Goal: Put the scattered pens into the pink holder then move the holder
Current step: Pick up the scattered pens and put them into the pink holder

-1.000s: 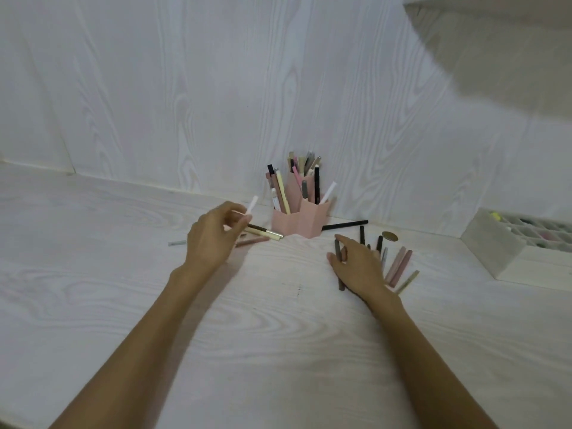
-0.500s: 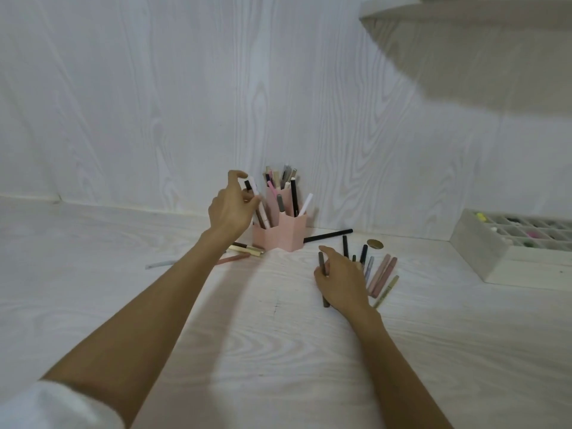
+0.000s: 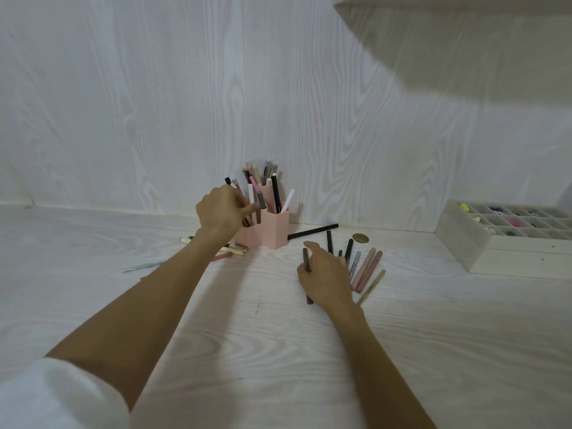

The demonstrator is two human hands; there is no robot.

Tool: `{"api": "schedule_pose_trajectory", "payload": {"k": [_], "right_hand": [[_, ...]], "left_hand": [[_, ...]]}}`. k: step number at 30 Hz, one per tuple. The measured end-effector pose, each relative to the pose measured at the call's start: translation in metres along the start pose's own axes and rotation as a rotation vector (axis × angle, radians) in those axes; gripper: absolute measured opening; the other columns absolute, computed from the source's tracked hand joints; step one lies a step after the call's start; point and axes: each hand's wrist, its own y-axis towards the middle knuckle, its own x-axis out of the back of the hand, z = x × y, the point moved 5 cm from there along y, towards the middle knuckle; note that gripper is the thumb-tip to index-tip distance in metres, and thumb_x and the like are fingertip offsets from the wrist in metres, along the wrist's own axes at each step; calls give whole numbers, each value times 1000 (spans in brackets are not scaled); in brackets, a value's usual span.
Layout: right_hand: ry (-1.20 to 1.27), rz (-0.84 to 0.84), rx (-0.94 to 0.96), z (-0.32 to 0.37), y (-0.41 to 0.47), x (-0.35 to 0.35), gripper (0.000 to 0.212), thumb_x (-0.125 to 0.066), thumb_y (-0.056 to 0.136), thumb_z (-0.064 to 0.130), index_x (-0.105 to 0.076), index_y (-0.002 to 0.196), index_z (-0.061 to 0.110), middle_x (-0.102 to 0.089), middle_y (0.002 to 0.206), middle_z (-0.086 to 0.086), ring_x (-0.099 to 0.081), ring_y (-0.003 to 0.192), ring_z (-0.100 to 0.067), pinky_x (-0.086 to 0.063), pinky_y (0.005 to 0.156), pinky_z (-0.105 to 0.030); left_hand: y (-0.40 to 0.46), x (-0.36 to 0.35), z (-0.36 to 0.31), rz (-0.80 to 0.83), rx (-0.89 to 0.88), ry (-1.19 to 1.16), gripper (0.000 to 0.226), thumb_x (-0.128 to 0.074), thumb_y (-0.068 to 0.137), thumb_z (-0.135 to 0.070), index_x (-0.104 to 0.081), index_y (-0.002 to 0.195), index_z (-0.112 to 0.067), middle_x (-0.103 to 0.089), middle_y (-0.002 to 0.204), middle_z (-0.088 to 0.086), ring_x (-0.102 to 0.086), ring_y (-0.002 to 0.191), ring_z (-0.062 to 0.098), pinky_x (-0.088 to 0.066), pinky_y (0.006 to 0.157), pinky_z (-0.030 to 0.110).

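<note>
The pink holder (image 3: 274, 232) stands against the back wall with several pens upright in it. My left hand (image 3: 221, 213) is at its left side, fingers pinched on a white pen (image 3: 251, 193) that stands in the holder. My right hand (image 3: 329, 275) lies on the table to the right of the holder, closed on a dark brown pen (image 3: 306, 258) that still rests on the table. Scattered pens lie by that hand: a long black pen (image 3: 312, 232), pink pens (image 3: 368, 267) and a gold pen (image 3: 373, 284). Left of the holder lie cream pens (image 3: 232, 249) and a clear pen (image 3: 144, 267).
A white compartment tray (image 3: 464, 243) with small coloured items sits at the right by the wall. A round gold cap (image 3: 360, 238) lies behind the right pens. A shelf (image 3: 433, 13) overhangs the upper right. The wall stands right behind the holder.
My left hand carried the white pen up from the table to the holder and lowered it in. My right hand curled its fingers around the dark brown pen.
</note>
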Motion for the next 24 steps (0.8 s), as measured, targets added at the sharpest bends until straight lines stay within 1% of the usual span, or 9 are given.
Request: {"api": "schedule_pose_trajectory", "payload": {"k": [6, 11, 13, 15, 17, 20, 22, 23, 24], "right_hand": [[-131, 2, 22, 3, 0, 0, 54, -39, 95, 23, -27, 145, 10, -67, 89, -4, -61, 86, -22, -35, 99, -40], [1, -48, -12, 0, 0, 0, 46, -39, 96, 21, -31, 141, 14, -57, 71, 1, -52, 70, -17, -37, 96, -37], [100, -62, -45, -3, 0, 1, 50, -40, 98, 22, -25, 145, 17, -56, 72, 4, -53, 66, -15, -46, 83, -35], [241, -47, -80, -3, 1, 0, 52, -40, 99, 24, -21, 147, 22, -55, 79, 10, -54, 68, -10, -44, 66, -28], [390, -31, -110, -4, 3, 2, 53, -43, 98, 26, -22, 146, 25, -57, 91, 8, -55, 77, -7, -42, 66, -21], [630, -4, -167, -3, 8, 5, 46, -51, 95, 22, -37, 139, 20, -64, 103, -4, -62, 86, -19, -50, 78, -29], [732, 2, -179, -2, 9, 9, 22, -51, 95, 17, -53, 117, 22, -61, 119, -12, -64, 84, -23, -51, 68, -28], [776, 1, -183, -1, 9, 10, 21, -50, 95, 15, -54, 115, 21, -61, 119, -14, -65, 83, -23, -53, 62, -27], [821, 3, -190, 0, 9, 10, 29, -49, 96, 13, -50, 124, 17, -64, 111, -13, -66, 82, -22, -55, 58, -25]], "left_hand": [[-19, 21, 24, -49, -9, -149, 30, -61, 83, -53, -72, 76, -26, -70, 75, -12, -67, 75, 10, -40, 59, 25], [-58, 36, 81, -142, 113, -177, 27, -59, 84, -52, -71, 82, -28, -72, 81, -11, -66, 81, 10, -41, 62, 26], [-70, 36, 99, -112, 122, -162, 19, -61, 85, -46, -71, 86, -29, -72, 84, -10, -66, 87, 12, -41, 67, 28], [-78, 36, 113, -69, 144, -131, 15, -63, 84, -45, -70, 88, -32, -71, 90, -11, -64, 92, 13, -39, 70, 28], [-82, 35, 120, -45, 164, -111, 16, -64, 82, -47, -70, 90, -34, -71, 96, -11, -62, 97, 14, -37, 72, 27], [-84, 32, 118, -8, 136, -108, 22, -67, 79, -46, -72, 95, -32, -70, 102, -6, -62, 100, 17, -40, 73, 27], [-86, 29, 114, 22, 76, -81, 24, -68, 78, -44, -72, 97, -30, -71, 100, -1, -63, 98, 19, -46, 74, 29], [-86, 29, 114, 21, 63, -83, 24, -68, 78, -43, -72, 98, -29, -71, 99, 0, -62, 97, 20, -47, 74, 30], [-86, 31, 116, 9, 64, -101, 25, -69, 78, -43, -72, 98, -28, -71, 99, 0, -62, 97, 20, -46, 74, 30]]}}
